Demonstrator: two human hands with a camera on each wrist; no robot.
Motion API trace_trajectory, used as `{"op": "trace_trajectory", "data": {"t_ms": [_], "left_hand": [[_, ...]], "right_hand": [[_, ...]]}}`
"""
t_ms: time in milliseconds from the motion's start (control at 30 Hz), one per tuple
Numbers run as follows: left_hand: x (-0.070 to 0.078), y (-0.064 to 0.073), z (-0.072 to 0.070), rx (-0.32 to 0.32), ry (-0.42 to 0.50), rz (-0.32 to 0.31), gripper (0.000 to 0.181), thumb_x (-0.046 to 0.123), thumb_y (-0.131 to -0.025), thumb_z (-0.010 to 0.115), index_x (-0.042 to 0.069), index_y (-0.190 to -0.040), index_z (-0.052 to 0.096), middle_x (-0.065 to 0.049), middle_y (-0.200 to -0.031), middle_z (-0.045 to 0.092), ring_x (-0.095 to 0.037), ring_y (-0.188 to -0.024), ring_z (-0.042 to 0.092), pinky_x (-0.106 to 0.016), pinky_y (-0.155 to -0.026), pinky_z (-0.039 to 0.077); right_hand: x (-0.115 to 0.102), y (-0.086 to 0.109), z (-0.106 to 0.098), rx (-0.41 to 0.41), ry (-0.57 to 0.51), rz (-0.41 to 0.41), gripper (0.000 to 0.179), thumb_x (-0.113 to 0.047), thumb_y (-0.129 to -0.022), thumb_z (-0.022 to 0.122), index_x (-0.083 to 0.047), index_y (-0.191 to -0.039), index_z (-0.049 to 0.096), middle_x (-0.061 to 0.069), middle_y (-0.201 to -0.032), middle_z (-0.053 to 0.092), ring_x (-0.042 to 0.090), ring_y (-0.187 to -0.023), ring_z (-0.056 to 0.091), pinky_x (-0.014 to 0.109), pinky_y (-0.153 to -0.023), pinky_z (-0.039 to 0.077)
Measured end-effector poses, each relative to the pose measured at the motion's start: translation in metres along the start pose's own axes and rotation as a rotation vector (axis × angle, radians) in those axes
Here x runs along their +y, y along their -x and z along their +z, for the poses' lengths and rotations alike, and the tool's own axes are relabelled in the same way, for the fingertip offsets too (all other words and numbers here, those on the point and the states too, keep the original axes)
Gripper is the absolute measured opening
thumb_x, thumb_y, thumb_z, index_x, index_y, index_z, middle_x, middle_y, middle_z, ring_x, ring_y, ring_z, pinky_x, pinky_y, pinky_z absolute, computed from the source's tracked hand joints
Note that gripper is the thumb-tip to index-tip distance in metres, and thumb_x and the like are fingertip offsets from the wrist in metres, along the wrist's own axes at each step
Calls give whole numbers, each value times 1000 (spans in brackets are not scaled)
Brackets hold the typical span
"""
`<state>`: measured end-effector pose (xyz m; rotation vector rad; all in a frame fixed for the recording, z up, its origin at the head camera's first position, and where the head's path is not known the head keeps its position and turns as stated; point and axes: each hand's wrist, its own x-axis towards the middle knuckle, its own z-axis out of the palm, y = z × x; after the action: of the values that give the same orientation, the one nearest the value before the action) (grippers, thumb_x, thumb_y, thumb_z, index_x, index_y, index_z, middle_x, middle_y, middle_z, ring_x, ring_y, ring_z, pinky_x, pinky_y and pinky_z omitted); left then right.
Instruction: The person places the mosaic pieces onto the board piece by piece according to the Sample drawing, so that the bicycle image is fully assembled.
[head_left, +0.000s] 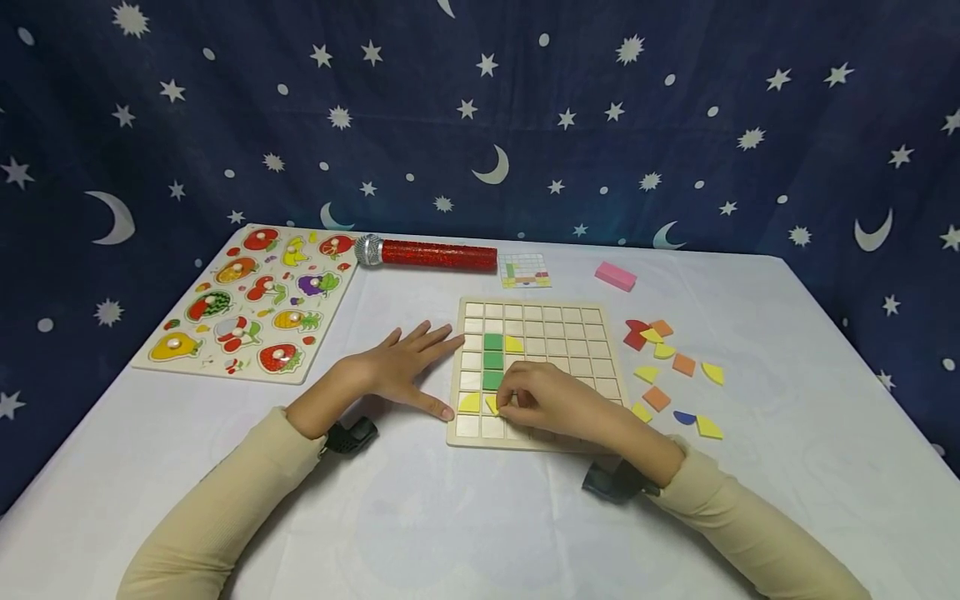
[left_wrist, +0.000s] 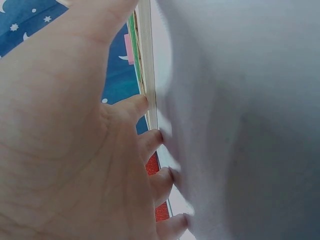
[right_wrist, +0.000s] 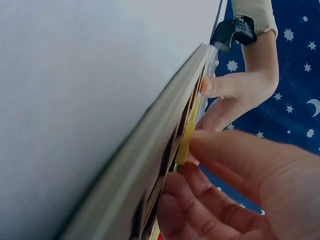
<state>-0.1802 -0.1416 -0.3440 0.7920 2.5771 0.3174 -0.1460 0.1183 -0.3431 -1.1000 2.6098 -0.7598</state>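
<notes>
A pale wooden grid board (head_left: 551, 312) lies on the table. Three green squares (head_left: 492, 360) stand in one column of it. One yellow quarter-circle piece (head_left: 513, 344) sits to their right and another yellow piece (head_left: 468, 403) lower left. My right hand (head_left: 551, 400) pinches a yellow piece (right_wrist: 186, 142) between thumb and fingers over the cell below the green column. With fingers spread, my left hand (head_left: 401, 367) rests at the board's left edge, thumb and fingertips touching the rim and the cloth.
Loose yellow, red, blue and orange pieces (head_left: 683, 364) lie right of the board. Behind it are a pattern card (head_left: 525, 271), a pink block (head_left: 616, 276) and a red microphone (head_left: 438, 255). A fruit puzzle board (head_left: 251, 304) lies at the left.
</notes>
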Motion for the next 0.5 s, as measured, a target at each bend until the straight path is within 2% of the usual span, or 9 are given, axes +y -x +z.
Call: {"op": "trace_trajectory", "data": {"t_ms": [233,500], "left_hand": [[-1,1,-1,-4,4,0,110,66,-76,71,24,-159,12,-7,-165,4,-34,-150,-3,-60,-117,1],[-1,1,0,-1,-3,1,110,67,-76,70,24,-159,11,-7,-165,4,-33,-150,-4,-61,-116,1]], "right_hand": [[-2,-5,4,54,15,-2,3,-13,-88,70,-11,-89,73,-7,-81,59,9,-70,52,19,-61,45],[-7,-8,5,31,10,12,4,-11,-88,69,-11,-85,72,-7,-76,60,9,-70,53,20,-63,47]]}}
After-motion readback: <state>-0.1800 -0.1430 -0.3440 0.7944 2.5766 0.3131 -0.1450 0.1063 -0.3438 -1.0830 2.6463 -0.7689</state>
